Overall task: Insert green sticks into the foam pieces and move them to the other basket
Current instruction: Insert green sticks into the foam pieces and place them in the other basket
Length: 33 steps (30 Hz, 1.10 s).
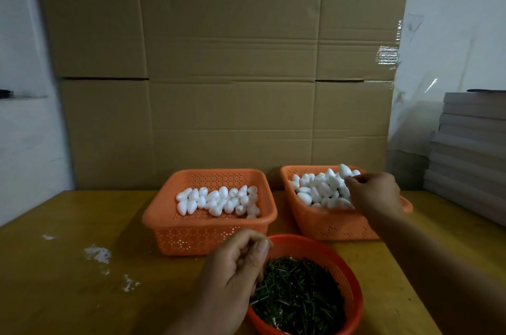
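White foam pieces (pixel 320 188) are heaped in the right orange basket (pixel 328 225), where the right hand (pixel 375 192) pinches one; more lie in the left basket (pixel 191 236). The left hand (pixel 235 260), fingers curled, whether gripping cannot be told, hovers over green sticks (pixel 298 296) in a round bowl (pixel 353 291)

The scene is dim and warm-toned, lit softly from above. The orange baskets (pixel 209 236) throw faint, diffuse shadows on the table (pixel 82 266). A strip of clear tape (pixel 388 56) on the cardboard (pixel 230 60) catches a small glare. Wide-angle distortion bows the edges, and the whole view is slightly soft and grainy.
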Motion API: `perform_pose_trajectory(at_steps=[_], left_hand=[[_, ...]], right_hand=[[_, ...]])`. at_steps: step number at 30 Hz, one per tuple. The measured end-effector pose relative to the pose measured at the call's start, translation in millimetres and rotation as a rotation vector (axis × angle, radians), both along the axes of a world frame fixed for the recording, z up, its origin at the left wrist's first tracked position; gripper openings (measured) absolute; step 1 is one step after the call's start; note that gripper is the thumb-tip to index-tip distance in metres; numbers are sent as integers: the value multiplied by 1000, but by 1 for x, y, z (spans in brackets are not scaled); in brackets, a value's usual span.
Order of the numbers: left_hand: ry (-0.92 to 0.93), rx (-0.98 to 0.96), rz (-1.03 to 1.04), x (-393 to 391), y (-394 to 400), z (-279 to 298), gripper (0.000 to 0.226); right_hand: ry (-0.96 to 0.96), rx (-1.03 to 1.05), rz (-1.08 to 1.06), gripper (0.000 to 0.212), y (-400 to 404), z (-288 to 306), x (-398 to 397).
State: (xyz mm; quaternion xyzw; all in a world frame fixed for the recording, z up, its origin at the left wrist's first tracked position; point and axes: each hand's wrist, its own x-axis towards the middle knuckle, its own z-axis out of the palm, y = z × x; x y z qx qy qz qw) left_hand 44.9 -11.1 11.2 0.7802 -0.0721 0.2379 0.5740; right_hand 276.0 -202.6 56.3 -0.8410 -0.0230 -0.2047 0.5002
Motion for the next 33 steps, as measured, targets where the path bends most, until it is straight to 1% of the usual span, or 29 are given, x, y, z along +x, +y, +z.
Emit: perform_pose_trajectory(at_steps=[2, 4, 7, 9, 11, 13, 17, 22, 25, 27, 28, 31, 33], left_hand=[[1, -2, 4, 0, 0, 0, 24], [1, 2, 11, 0, 1, 1, 24], [1, 19, 17, -1, 1, 2, 24], [-5, 27, 16, -1, 1, 1, 29], [-14, 31, 29, -2, 1, 0, 37], [-9, 36, 29, -1, 1, -1, 41], [1, 52, 15, -2, 1, -1, 39], [14, 73, 20, -3, 2, 0, 35], [10, 65, 43, -3, 4, 2, 36], [-9, 61, 79, -2, 7, 1, 38], [-19, 69, 96, -2, 10, 2, 38], [-30, 104, 142, 2, 21, 6, 37], [-20, 134, 194, 10, 36, 13, 36]], right_hand=[[40, -74, -44, 24, 3, 4, 11], [78, -143, -80, 23, 8, 7, 19], [119, -181, -150, 21, 13, 8, 29], [149, -198, -197, 24, 13, 8, 33], [161, -214, -222, 25, 12, 8, 34], [158, -239, -212, 21, 11, 9, 34], [110, -308, -177, 21, 10, 9, 31], [33, -352, -140, 29, 4, 8, 22], [-65, -331, -131, 32, 0, 9, 13], [-118, -287, -105, 22, -2, 12, 4], [-139, -243, -85, 20, -2, 13, -3], [-202, -96, -17, 25, -3, 14, -24], [-216, -5, 65, 23, -3, 15, -46]])
